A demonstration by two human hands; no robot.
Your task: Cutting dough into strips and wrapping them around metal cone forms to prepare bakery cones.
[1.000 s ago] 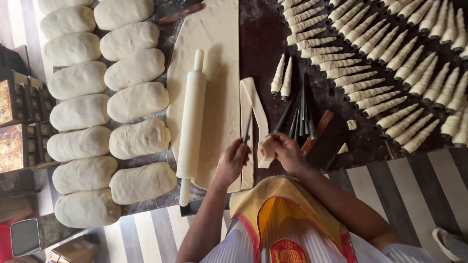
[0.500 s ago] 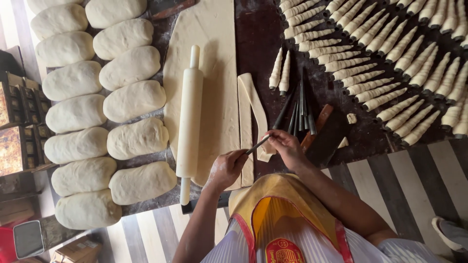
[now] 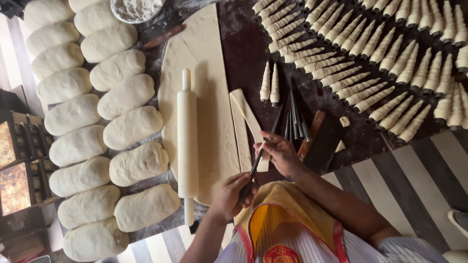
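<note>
My left hand (image 3: 233, 194) grips the near end of a thin dark metal stick (image 3: 257, 162). My right hand (image 3: 279, 152) pinches the same stick higher up, at the near end of a cut dough strip (image 3: 247, 118). The strip lies on the dark table beside a large rolled dough sheet (image 3: 207, 87). A white rolling pin (image 3: 187, 141) rests on that sheet, just left of my left hand. A bundle of dark metal sticks (image 3: 293, 117) lies just beyond my right hand. Two dough-wrapped cones (image 3: 270, 83) stand past the strip.
Many dough-wrapped cones (image 3: 370, 48) lie in rows at the top right. Two columns of dough loaves (image 3: 97, 141) fill the left side. A flour bowl (image 3: 136, 9) and a wooden-handled knife (image 3: 163, 36) sit at the top. A dark flat tool (image 3: 321, 141) lies right of my right hand.
My left hand has pulled back toward my body and now holds the stick's near end. My right hand stays at the strip's near end, with the stick now slanting between both hands.
</note>
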